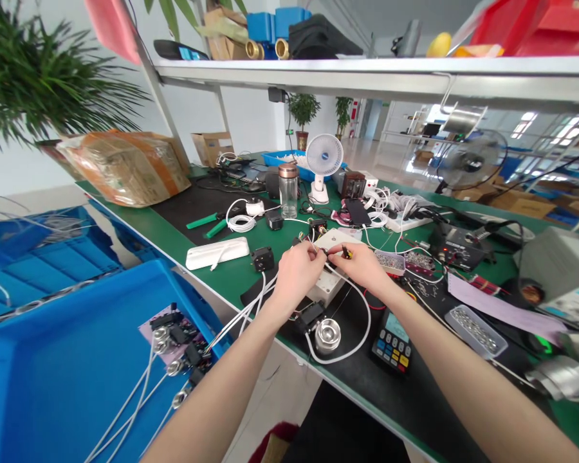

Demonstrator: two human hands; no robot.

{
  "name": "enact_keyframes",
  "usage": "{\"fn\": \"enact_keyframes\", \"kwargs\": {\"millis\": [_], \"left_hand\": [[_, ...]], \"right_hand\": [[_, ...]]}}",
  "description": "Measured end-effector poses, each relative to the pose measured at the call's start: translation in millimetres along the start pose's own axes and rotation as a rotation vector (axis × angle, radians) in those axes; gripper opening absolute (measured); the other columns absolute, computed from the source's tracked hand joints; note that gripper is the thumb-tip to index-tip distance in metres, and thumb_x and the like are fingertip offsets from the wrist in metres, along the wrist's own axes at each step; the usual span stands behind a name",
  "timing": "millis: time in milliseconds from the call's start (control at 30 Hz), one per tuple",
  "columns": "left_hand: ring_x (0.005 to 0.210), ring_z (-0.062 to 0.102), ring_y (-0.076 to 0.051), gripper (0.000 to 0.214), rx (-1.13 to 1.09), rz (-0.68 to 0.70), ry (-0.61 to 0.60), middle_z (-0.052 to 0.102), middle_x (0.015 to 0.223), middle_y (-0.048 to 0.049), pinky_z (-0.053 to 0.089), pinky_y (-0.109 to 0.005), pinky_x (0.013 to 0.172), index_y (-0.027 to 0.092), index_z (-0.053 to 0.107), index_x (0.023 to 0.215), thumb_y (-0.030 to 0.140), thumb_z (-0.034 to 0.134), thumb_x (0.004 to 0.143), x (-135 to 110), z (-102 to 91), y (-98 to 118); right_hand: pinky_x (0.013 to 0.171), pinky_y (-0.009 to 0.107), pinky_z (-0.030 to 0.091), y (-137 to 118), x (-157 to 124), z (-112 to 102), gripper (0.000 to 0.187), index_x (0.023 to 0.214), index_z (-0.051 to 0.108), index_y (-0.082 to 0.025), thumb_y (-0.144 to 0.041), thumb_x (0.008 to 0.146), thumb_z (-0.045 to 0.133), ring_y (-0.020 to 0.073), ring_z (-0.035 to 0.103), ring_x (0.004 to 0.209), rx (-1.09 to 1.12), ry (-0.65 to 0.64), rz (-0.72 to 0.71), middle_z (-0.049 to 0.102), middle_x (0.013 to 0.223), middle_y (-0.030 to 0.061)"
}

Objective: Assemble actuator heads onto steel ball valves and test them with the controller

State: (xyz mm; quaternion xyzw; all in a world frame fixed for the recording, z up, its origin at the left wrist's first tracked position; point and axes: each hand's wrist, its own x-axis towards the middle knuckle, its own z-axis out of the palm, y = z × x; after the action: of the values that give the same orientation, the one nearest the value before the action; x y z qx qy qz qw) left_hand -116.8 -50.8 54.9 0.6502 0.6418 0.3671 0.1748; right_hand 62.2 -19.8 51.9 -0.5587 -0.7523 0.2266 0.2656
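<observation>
The thin white wire ends (324, 253) are pinched between my two hands, just above a white plastic box (329, 283) on the green worktop (164, 231). My left hand (296, 269) is clenched on them. My right hand (361, 263) grips a small dark-and-yellow piece (346, 252). A black handheld meter with coloured keys (392, 344) lies under my right wrist, and a round shiny metal fitting (328, 334) lies below my left hand.

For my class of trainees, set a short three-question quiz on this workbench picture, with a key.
1. True or false: the left hand and right hand both pinch thin wires above the white box.
2. What stands just left of the white desk fan? A) glass jar B) red kettle C) laptop
3. Fill in: the green-handled pliers lie on a ___ mat.
Key: 1 true; 2 A; 3 black.
</observation>
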Motion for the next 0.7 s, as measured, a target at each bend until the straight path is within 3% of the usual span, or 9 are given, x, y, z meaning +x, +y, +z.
{"fn": "enact_keyframes", "kwargs": {"millis": [233, 467, 700], "left_hand": [[0.088, 0.070, -0.018, 0.031, -0.199, -0.060, -0.044, 0.072, 0.096, -0.0044, 0.061, -0.039, 0.086, 0.014, 0.070, 0.100, 0.044, 0.066, 0.102, 6, 0.7, -14], [0.097, 0.070, -0.020, 0.032, -0.404, -0.111, -0.054, 0.071, 0.114, -0.0083, 0.063, -0.039, 0.086, 0.015, 0.068, 0.118, 0.042, 0.067, 0.102, 8, 5.6, -21], [0.092, 0.070, -0.018, 0.030, -0.572, -0.120, -0.052, 0.071, 0.108, -0.0069, 0.062, -0.037, 0.082, 0.014, 0.068, 0.113, 0.041, 0.068, 0.102, 5, 6.8, -19]], "right_hand": [[0.090, 0.041, 0.059, 3, -4, -2, 0.034, 0.118, 0.070, -0.016, -0.047, 0.105, 0.066, 0.0192, 0.069, 0.092, -0.091, 0.001, -0.049, 0.071, 0.103, 0.0045], [0.110, 0.050, 0.051, -9, -13, -2, 0.038, 0.132, 0.069, -0.022, -0.049, 0.107, 0.062, 0.0247, 0.067, 0.118, -0.159, -0.049, -0.147, 0.069, 0.130, 0.0094], [0.102, 0.047, 0.056, -13, -4, -5, 0.039, 0.128, 0.070, -0.021, -0.053, 0.108, 0.059, 0.0224, 0.070, 0.105, -0.245, -0.114, -0.093, 0.072, 0.119, 0.0083]]}}
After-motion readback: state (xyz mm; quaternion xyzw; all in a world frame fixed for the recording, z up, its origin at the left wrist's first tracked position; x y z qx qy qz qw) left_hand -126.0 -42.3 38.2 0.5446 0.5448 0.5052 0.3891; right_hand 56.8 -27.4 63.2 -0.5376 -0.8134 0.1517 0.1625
